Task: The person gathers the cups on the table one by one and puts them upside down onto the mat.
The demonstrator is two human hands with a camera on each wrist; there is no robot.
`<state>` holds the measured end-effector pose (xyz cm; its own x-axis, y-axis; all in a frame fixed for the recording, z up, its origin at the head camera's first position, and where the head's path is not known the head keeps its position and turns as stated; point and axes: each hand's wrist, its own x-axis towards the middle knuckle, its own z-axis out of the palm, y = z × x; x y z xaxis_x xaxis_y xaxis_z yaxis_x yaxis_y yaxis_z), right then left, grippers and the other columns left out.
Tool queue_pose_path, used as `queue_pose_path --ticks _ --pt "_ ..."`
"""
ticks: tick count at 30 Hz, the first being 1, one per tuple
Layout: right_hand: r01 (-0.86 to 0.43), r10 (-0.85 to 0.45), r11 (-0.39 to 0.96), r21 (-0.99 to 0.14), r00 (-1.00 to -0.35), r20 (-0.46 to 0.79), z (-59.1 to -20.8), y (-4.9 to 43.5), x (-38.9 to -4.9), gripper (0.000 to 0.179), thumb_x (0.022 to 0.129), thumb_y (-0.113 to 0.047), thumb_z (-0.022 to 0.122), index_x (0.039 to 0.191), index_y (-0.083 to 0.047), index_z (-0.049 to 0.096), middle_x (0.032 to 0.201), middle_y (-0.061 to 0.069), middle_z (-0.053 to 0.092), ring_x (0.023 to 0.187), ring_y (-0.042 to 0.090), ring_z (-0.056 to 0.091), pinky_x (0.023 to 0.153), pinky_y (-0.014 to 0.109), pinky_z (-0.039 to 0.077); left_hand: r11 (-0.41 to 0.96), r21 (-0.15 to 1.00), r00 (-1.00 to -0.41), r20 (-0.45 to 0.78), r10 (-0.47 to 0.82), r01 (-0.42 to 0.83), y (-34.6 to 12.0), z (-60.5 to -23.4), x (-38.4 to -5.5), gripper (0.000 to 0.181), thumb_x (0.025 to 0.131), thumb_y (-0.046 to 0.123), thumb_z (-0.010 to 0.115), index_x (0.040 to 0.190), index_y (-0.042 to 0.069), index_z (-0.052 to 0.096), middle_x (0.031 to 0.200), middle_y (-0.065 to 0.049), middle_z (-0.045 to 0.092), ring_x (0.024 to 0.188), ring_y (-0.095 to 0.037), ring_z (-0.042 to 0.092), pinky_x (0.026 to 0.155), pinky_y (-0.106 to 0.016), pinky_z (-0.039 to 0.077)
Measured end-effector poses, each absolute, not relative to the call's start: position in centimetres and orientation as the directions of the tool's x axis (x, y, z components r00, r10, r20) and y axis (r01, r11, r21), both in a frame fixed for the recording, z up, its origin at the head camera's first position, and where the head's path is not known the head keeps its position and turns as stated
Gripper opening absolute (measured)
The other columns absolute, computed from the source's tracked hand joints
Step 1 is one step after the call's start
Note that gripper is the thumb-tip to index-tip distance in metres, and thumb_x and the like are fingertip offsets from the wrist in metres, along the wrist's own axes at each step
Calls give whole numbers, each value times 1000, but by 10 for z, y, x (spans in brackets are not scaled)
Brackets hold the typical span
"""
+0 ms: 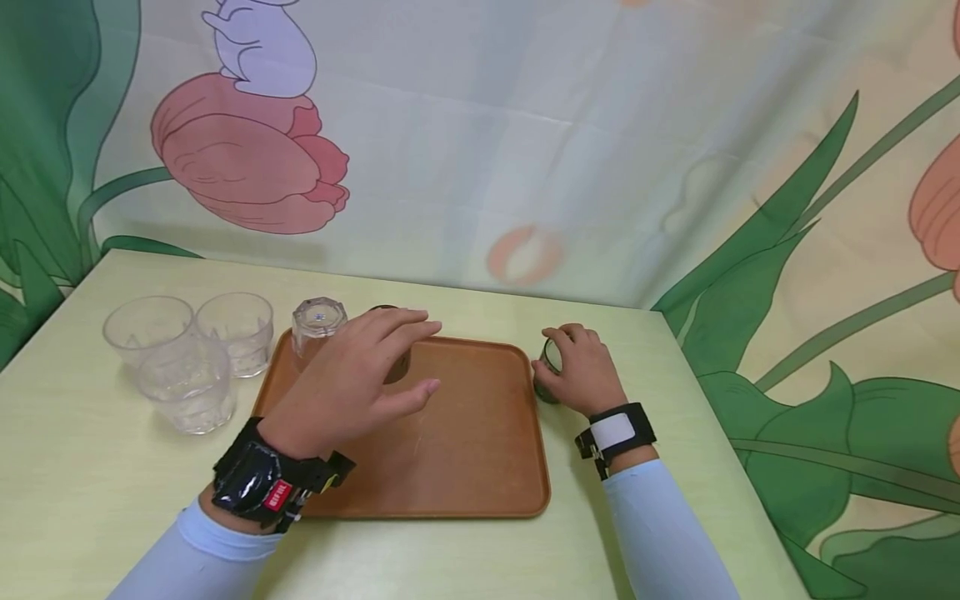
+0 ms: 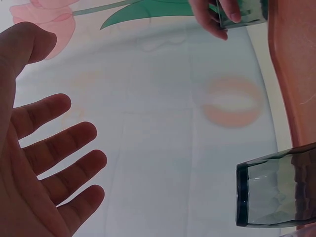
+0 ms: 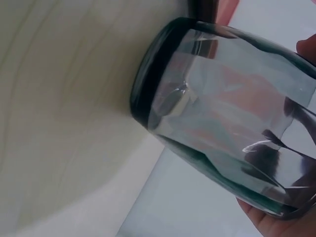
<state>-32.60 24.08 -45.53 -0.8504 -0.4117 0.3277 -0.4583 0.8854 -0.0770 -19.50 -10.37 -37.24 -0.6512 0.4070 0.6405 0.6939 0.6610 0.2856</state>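
Observation:
My right hand [image 1: 581, 371] grips a green-tinted glass [image 1: 547, 387] around its upper part, just right of the brown tray [image 1: 465, 467]. In the right wrist view this glass [image 3: 222, 108] has its thick dark base toward the table; whether it touches cannot be told. Over the tray's left half hovers my left hand [image 1: 352, 379], fingers spread and holding nothing. Partly hidden behind it, a dark tinted glass [image 1: 401, 364] stands at the tray's back; the left wrist view shows that glass [image 2: 276, 190] apart from the fingers. An upside-down clear glass [image 1: 318, 321] occupies the tray's back left corner.
Left of the tray, three clear glasses are grouped: one at the back left [image 1: 138, 325], one nearer the tray [image 1: 240, 333] and one in front [image 1: 191, 387]. The pale table [image 1: 90, 517] ends at a printed cloth [image 1: 450, 167] behind and on the right.

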Motion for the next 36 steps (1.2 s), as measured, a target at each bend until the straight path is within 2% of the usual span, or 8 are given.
queue_pose_path --ticks 9,25,36 --pt "-495 -432 867 -60 -807 403 -454 243 -325 47 90 -44 63 127 -15 65 123 15 60 113 39 57 93 56 49 668 295 -668 622 408 683 -103 -373 -195 57 89 46 70 134 12 61 137 -7 60 127 -26 54 107 -48 45" --pt "-515 -449 856 -48 -785 426 -442 242 -316 44 90 -42 64 123 -13 67 120 14 62 110 37 58 90 54 51 671 304 -680 607 411 677 -103 -374 -195 57 89 46 70 135 12 61 136 -8 60 128 -26 54 108 -47 45" --pt "-549 -476 835 -21 -742 473 -436 239 -310 41 88 -40 64 118 -13 69 114 13 63 104 37 60 86 53 52 671 302 -682 599 419 677 -101 -376 -198 58 90 47 69 134 11 61 135 -8 60 126 -26 55 107 -47 45"
